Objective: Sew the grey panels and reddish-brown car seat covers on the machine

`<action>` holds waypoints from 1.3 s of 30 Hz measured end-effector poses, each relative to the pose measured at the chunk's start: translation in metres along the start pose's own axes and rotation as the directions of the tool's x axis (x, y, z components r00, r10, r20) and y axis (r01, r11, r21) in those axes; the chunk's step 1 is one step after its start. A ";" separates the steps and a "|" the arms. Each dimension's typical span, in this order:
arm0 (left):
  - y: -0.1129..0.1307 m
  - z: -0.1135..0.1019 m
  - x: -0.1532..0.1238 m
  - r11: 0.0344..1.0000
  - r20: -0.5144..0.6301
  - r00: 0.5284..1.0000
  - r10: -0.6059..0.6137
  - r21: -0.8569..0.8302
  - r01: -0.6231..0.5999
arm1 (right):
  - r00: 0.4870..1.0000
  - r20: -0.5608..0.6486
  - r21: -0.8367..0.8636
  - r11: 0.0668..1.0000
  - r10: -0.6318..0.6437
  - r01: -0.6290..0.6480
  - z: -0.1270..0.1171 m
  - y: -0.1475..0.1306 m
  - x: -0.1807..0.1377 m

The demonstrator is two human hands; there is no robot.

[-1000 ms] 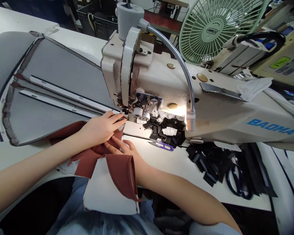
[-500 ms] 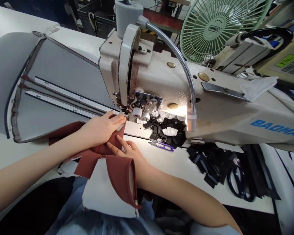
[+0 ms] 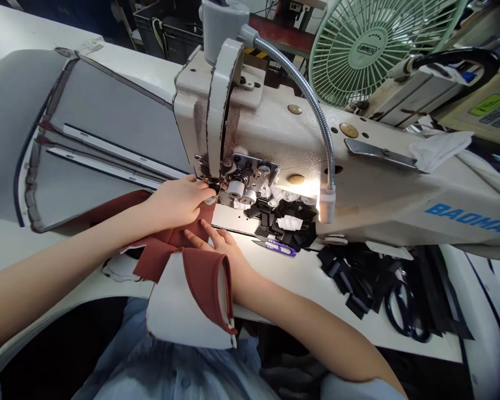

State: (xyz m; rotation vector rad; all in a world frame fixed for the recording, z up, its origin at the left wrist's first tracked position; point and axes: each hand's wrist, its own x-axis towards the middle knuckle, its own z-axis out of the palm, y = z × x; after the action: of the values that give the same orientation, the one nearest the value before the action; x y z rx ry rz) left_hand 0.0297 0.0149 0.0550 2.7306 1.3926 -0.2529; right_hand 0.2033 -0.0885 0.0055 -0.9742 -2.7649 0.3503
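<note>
A rust-brown fabric piece (image 3: 200, 280) with white foam backing lies folded across the table edge and runs under the needle of a cream sewing machine (image 3: 275, 139). My left hand (image 3: 179, 201) rests on the brown fabric beside the presser foot, fingers curled and pressed down on it. My right hand (image 3: 219, 247) lies flat on the same fabric just in front of the needle plate, fingers stretched toward the needle. A grey panel (image 3: 108, 128) with white strips extends to the left behind the machine.
Purple thread snips (image 3: 277, 248) lie by a heap of black and white scraps (image 3: 287, 219) under the lamp. More black strips and dark scissors (image 3: 404, 314) sit at the right. A green fan (image 3: 370, 44) stands behind the machine.
Both hands have slid the brown fabric slightly farther toward the needle; the folded foam-backed part has risen a little on the table edge.
</note>
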 end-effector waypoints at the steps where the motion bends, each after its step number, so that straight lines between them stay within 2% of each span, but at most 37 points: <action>1: 0.003 0.002 -0.002 1.000 -0.019 1.000 -0.013 0.000 0.013 | 1.000 -0.020 -0.001 1.000 0.009 -0.009 0.001 0.000 0.000; 5: 0.020 0.019 -0.018 0.998 -0.167 0.984 -0.063 -0.041 0.057 | 0.990 -0.115 -0.013 0.997 0.075 -0.077 0.006 -0.002 -0.001; 7: 0.023 0.029 -0.026 0.995 -0.238 0.969 -0.067 -0.093 0.046 | 0.989 -0.123 -0.030 0.996 0.081 -0.085 0.008 -0.006 -0.002; 10: 0.019 0.036 -0.032 0.986 -0.287 0.957 -0.043 -0.169 -0.006 | 0.987 -0.142 -0.083 0.993 0.073 -0.085 0.010 -0.010 -0.003; 16: 0.012 0.033 -0.023 0.989 -0.303 0.953 0.000 -0.140 -0.045 | 0.980 -0.151 -0.044 0.989 0.134 -0.142 0.009 -0.009 0.001; 23: 0.012 0.025 -0.006 0.998 -0.209 0.977 -0.037 -0.061 0.025 | 0.972 -0.089 0.010 0.976 0.219 -0.219 0.002 0.004 0.011; 32: 0.009 0.034 -0.010 0.998 -0.293 0.956 -0.004 -0.067 -0.017 | 0.965 -0.077 0.066 0.967 0.252 -0.248 0.004 0.005 0.011; 39: 0.006 0.040 -0.010 0.998 -0.324 0.946 -0.002 -0.066 -0.021 | 0.951 -0.001 0.121 0.944 0.310 -0.308 0.000 0.004 0.013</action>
State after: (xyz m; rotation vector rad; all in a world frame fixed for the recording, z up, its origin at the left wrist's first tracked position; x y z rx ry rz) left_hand 0.0242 -0.0017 0.0177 2.8133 1.4235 0.2540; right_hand 0.1954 -0.0770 0.0054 -1.3733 -2.5354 0.5414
